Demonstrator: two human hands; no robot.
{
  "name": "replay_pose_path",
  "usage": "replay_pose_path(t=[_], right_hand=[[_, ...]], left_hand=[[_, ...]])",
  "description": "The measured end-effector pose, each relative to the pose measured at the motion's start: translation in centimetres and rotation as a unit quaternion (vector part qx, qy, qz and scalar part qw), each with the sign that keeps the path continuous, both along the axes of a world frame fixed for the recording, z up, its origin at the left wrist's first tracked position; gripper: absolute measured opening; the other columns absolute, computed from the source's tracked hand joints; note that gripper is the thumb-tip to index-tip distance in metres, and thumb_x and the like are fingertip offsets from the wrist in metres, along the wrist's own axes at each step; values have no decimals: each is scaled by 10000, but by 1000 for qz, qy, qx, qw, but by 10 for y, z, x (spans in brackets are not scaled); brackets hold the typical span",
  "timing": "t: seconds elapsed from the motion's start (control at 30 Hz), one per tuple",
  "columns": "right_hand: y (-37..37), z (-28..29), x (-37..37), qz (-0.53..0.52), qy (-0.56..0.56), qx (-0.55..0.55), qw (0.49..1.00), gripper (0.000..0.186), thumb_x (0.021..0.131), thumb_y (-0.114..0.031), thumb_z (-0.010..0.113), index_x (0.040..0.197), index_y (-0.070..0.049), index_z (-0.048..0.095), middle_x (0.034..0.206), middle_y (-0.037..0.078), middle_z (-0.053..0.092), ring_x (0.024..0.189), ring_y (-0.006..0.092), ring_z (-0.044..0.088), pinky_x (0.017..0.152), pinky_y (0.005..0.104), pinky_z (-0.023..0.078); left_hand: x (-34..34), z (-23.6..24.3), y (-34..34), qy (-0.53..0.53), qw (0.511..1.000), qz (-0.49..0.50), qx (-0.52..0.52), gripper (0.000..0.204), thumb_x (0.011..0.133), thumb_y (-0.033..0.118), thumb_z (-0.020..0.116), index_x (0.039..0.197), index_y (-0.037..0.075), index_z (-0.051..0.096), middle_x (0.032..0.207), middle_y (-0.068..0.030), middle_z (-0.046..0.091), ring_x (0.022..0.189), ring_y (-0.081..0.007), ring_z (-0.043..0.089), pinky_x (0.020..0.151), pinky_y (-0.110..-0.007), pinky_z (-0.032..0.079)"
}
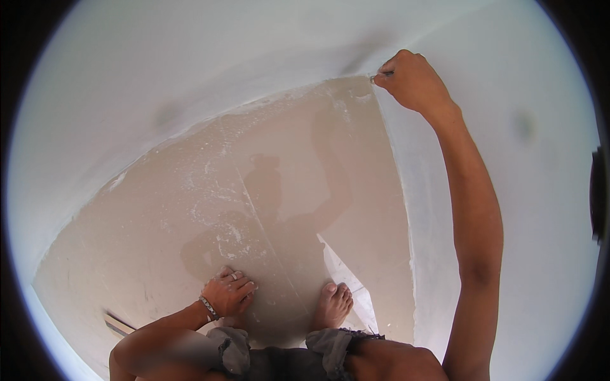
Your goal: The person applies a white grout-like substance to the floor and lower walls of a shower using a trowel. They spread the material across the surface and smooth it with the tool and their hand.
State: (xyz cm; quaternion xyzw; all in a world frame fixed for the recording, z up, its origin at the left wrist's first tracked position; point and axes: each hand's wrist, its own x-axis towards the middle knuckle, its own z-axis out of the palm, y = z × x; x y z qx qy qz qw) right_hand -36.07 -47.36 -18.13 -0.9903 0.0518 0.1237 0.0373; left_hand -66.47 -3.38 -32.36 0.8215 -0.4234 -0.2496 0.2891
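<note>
My right hand (416, 81) reaches up and away to the corner where two white walls meet the floor. Its fingers are closed in a pinch on a small thin tool (388, 74), dark with a metallic glint near the tip. The kind of tool cannot be made out, as the fingers cover most of it. Its tip is at the corner. Low in front of my knees is my left hand (230, 291), dusted white, with a ring and a bracelet (208, 308). Its fingers are curled in, and the palm is hidden, so anything inside cannot be seen.
Smooth beige floor (356, 190) carries white dust and smears. White walls (508, 57) curve around the far and right sides. My bare foot (333, 306) stands beside a bright patch (359, 295). A flat strip (118, 324) lies at the lower left.
</note>
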Motion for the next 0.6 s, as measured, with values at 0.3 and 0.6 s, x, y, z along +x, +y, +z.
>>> replay_pose_path(t=[0.3, 0.6], right_hand=[[-9, -17, 1, -8, -20, 12, 1000, 337, 927, -234, 758, 1137, 26, 796, 928, 222, 786, 816, 339, 751, 810, 423, 606], [-18, -21, -3, -7, -38, 26, 999, 351, 935, -235, 753, 1171, 22, 786, 971, 222, 786, 841, 343, 746, 850, 427, 598]], left_hand=[[2, 4, -1, 2, 1000, -3, 4, 177, 836, 175, 777, 1006, 148, 735, 905, -15, 734, 915, -219, 703, 872, -434, 514], [0, 2, -1, 1, 1000, 5, -3, 175, 828, 173, 776, 997, 152, 734, 911, -18, 738, 909, -225, 708, 860, -435, 519]])
